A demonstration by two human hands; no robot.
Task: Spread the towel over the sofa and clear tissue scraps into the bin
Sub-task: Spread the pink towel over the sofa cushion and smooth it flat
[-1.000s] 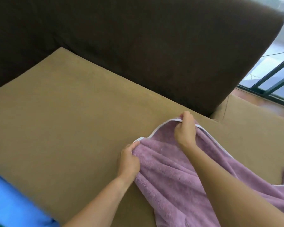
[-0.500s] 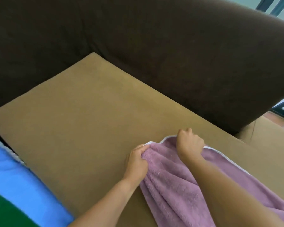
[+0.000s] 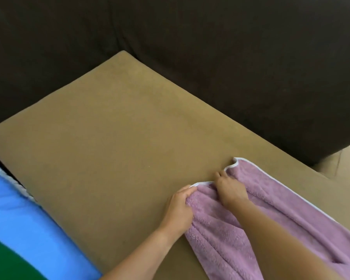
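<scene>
A fluffy purple towel [image 3: 287, 215] with white piping lies bunched on the tan sofa seat cushion [image 3: 109, 148], trailing off to the lower right. My left hand [image 3: 180, 207] grips the towel's near corner at its white edge. My right hand [image 3: 229, 188] is closed on the towel's end edge a little further back, pressing it against the cushion. One towel corner sticks up just beyond my right hand. No tissue scraps or bin appear in view.
The dark brown sofa backrest [image 3: 210, 57] rises behind the cushion. A blue sheet [image 3: 24, 223] with a dark green piece [image 3: 6, 261] on it lies at the lower left. A second tan cushion [image 3: 335, 164] shows at the right edge.
Both hands have carried the towel's end lower onto the cushion, and the towel lies flatter and longer to the right. The view has shifted left, losing the window.
</scene>
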